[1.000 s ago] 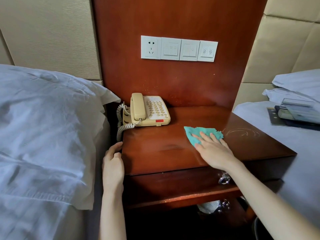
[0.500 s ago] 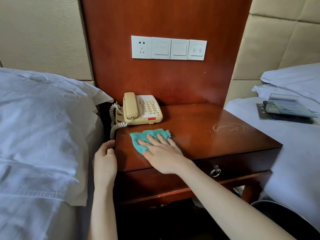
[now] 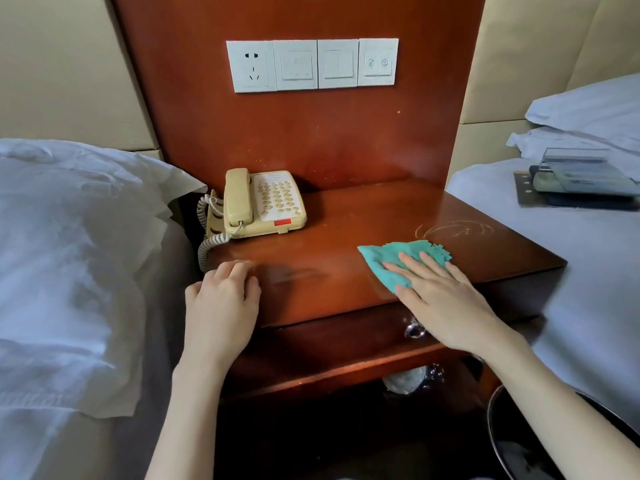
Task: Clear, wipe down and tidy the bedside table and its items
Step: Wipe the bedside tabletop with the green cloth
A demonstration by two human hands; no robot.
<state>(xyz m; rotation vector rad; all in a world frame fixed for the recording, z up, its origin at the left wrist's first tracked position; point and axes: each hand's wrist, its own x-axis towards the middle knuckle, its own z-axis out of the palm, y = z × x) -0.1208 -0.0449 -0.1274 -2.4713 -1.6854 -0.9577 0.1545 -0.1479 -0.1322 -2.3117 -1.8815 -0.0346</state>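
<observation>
Wiping with your right hand [image 3: 440, 299]: fingers straight and flat on the teal cloth [image 3: 401, 261], pressing it against the bedside table [image 3: 346, 237] top, front-right area, just short of the pale circular scratch marks [image 3: 453, 230]. Your left hand [image 3: 221, 303] rests at the front-left corner of the top; fingers loosely curled over the edge, nothing held.

Containers:
- Drawer [image 3: 332, 341] under the top: closed, contents not visible. Its metal ring pull [image 3: 414, 330] shows just beside your right wrist.
- Open shelf below the drawer: something pale and crinkled [image 3: 407, 379] sits there; too dark to identify.
- Dark round bin [image 3: 512, 448] at lower right, beside the table; inside too dark to read.

Other items: beige telephone [image 3: 263, 202] at the back-left of the top, handset on its cradle, coiled cord [image 3: 207, 244] hanging off the left edge. Stack of flat objects [image 3: 581, 181] lies on the right-hand bed [image 3: 571, 254], off the table. Pillow [image 3: 69, 254] on the left bed.

Change from half a second ago: cloth and right hand have travelled from just in front of the telephone across to the right side of the top. Left hand has shifted from the table's side up onto the front-left corner. Telephone unmoved.
</observation>
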